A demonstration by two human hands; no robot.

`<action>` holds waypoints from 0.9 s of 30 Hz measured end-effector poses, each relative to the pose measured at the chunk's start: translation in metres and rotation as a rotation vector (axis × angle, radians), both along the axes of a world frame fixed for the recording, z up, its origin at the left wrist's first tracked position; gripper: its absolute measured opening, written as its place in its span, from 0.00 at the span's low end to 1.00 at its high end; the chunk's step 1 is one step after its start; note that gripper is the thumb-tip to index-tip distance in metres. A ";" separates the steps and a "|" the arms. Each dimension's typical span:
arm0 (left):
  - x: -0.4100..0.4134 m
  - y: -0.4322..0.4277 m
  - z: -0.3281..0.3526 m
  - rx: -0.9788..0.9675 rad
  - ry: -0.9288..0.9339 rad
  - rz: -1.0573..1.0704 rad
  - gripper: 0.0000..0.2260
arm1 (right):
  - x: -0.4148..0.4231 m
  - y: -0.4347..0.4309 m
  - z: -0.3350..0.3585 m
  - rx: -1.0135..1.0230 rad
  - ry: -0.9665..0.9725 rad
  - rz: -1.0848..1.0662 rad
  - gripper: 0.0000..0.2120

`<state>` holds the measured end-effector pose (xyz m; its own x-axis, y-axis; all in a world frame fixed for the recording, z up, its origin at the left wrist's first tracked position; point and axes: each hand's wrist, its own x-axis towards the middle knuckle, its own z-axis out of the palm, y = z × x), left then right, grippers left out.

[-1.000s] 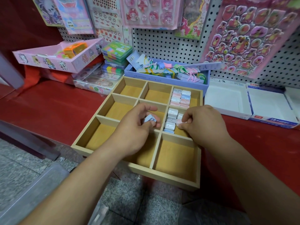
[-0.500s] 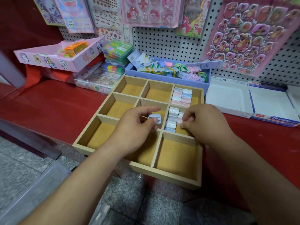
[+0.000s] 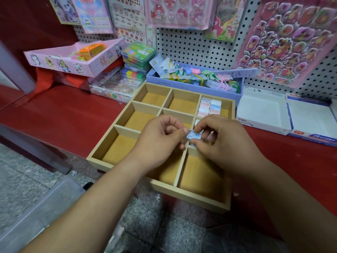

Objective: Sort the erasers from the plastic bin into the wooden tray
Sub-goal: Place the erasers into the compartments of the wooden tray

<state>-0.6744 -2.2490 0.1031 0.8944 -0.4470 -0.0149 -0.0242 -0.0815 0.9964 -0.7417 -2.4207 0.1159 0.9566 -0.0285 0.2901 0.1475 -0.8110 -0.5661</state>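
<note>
A wooden tray (image 3: 102,155) with nine compartments sits on the red shelf. Its far right compartment holds two rows of pastel erasers (image 3: 210,106). More erasers lie in the middle right compartment, mostly hidden under my right hand. Above the tray's centre, a small blue eraser (image 3: 194,136) is held between both hands. My left hand (image 3: 158,143) pinches its left end with thumb and forefinger. My right hand (image 3: 224,145) pinches its right side. A translucent plastic bin (image 3: 31,214) shows at the lower left, on the floor.
Behind the tray stands a lavender box (image 3: 182,84) of coloured clips. Two white cardboard boxes (image 3: 264,114) sit to the right. A pink box (image 3: 73,61) and stacked packs are at the far left. Sticker sheets hang on the pegboard (image 3: 191,48).
My left hand carried the blue eraser to the right. My right hand lifted off the erasers in the middle right compartment and took hold of the blue eraser too.
</note>
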 end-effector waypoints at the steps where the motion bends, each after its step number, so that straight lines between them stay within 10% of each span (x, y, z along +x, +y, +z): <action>1: 0.001 0.000 -0.001 0.016 -0.028 0.015 0.07 | 0.000 -0.004 0.001 -0.015 0.032 -0.030 0.07; 16: 0.001 0.001 -0.011 0.119 -0.231 -0.091 0.22 | 0.012 -0.030 -0.010 -0.223 0.318 -0.101 0.07; 27: -0.001 -0.007 -0.005 -0.131 -0.003 -0.036 0.18 | -0.005 0.009 0.007 0.252 0.159 0.021 0.10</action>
